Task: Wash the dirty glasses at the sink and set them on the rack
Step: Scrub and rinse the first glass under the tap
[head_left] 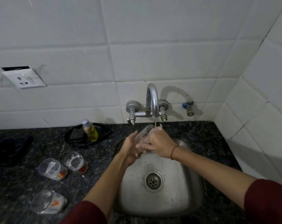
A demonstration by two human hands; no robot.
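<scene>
maroon sleeves (266, 201), left hand (130, 143), right hand (159, 143), fingers (141, 145) gripping clear glass (145, 131), steel sink (153, 206)

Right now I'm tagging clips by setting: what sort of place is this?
Probably a home kitchen: a steel sink set in a dark stone counter, a wall tap running over a glass, and three dirty glasses beside it.

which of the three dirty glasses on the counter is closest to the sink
The brown-liquid glass, rightmost of the three, just left of the sink. The middle glass and the near glass, both with orange dregs, stand farther left.
</scene>
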